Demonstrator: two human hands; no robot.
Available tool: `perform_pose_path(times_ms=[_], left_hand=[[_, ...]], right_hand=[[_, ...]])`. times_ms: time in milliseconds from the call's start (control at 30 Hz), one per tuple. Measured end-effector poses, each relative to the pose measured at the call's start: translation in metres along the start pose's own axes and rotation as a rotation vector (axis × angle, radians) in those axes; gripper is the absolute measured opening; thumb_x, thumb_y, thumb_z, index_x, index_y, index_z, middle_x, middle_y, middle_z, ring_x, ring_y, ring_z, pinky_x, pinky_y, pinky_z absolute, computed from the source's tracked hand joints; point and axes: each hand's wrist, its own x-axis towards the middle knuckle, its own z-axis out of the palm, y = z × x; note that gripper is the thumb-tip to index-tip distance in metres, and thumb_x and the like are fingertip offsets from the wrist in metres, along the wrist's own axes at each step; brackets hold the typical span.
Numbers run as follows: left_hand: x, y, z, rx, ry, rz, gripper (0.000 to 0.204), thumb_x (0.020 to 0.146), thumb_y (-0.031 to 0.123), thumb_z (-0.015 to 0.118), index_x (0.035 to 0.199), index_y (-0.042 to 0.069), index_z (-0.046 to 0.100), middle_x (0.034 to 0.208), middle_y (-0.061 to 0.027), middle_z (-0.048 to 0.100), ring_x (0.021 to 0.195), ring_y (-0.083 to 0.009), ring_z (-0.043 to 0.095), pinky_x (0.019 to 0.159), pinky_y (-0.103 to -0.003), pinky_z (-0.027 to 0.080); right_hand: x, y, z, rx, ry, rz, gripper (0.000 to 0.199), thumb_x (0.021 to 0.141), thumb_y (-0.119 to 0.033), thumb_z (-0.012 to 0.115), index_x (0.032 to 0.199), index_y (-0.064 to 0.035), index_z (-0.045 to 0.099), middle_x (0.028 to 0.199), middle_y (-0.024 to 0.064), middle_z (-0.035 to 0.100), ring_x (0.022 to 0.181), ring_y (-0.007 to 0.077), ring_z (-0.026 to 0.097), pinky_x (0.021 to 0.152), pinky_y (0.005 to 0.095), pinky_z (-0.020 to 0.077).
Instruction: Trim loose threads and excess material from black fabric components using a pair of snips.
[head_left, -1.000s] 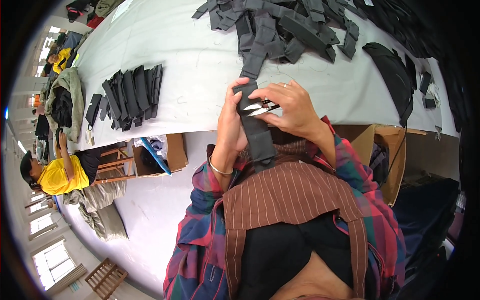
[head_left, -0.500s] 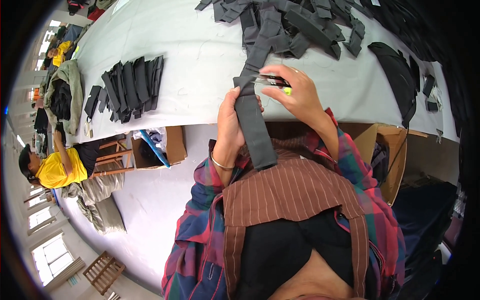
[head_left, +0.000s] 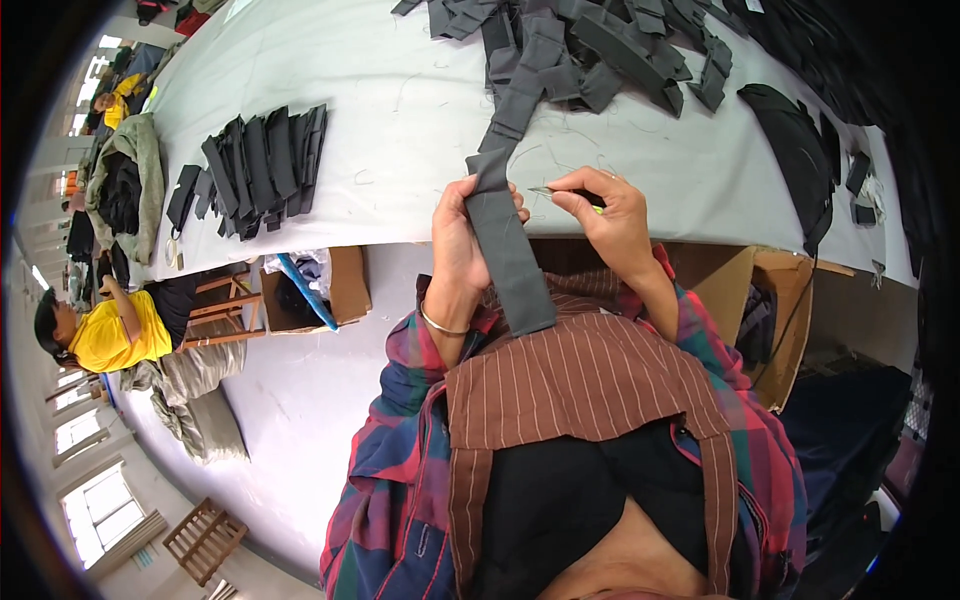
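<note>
My left hand (head_left: pixel 462 235) is closed around a dark grey fabric strip (head_left: pixel 512 262), whose lower end hangs toward my apron. From its upper end a chain of similar grey pieces (head_left: pixel 518 100) runs up to a heap on the table. In my right hand (head_left: pixel 612 218) is a small pair of thread snips (head_left: pixel 545 190), black with a bit of yellow-green, fingers wrapped round them. Their metal tips point left at the strip, a short gap away from it. The palm hides most of the snips' body.
A heap of grey fabric pieces (head_left: pixel 630 55) covers the far part of the white table (head_left: pixel 390 150). At the left lies a row of strips (head_left: pixel 265 165). Cardboard boxes (head_left: pixel 350 285) stand below the edge. A black fabric piece (head_left: pixel 790 140) lies right. A person in yellow (head_left: pixel 125 330) is at far left.
My right hand has drawn back down and to the right, taking the snips away from the strip's upper end. The left hand still holds the strip in nearly the same place.
</note>
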Motion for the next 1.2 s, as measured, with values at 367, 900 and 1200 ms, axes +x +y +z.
perform_pose_path(times_ms=[367, 900, 1200], left_hand=[[-0.004, -0.002, 0.008, 0.015, 0.160, 0.047, 0.031, 0.090, 0.023, 0.046, 0.101, -0.003, 0.058, 0.092, -0.0174, 0.064, 0.082, -0.0282, 0.063, 0.079, -0.040, 0.052], [-0.005, 0.005, 0.003, 0.050, 0.183, 0.022, 0.037, 0.089, 0.025, 0.043, 0.107, -0.006, 0.056, 0.093, -0.0197, 0.061, 0.083, -0.0301, 0.060, 0.076, -0.040, 0.051], [-0.004, 0.007, 0.006, 0.040, 0.088, 0.043, 0.028, 0.087, 0.021, 0.046, 0.101, -0.001, 0.056, 0.090, -0.0160, 0.063, 0.082, -0.0271, 0.061, 0.078, -0.041, 0.051]], right_hand=[[-0.003, -0.024, 0.018, -0.085, -0.080, -0.147, 0.015, 0.076, -0.020, 0.071, 0.084, -0.0092, 0.065, 0.076, 0.0058, 0.066, 0.065, 0.0250, 0.059, 0.063, 0.0349, 0.0431], [0.000, -0.016, 0.009, -0.157, 0.021, -0.148, 0.011, 0.075, -0.017, 0.072, 0.081, -0.0107, 0.065, 0.070, 0.0022, 0.064, 0.064, 0.0222, 0.055, 0.064, 0.0331, 0.0382], [0.001, -0.030, 0.010, -0.014, -0.134, -0.042, 0.016, 0.075, -0.013, 0.072, 0.088, -0.0051, 0.066, 0.074, 0.0077, 0.064, 0.065, 0.0236, 0.059, 0.058, 0.0317, 0.0446]])
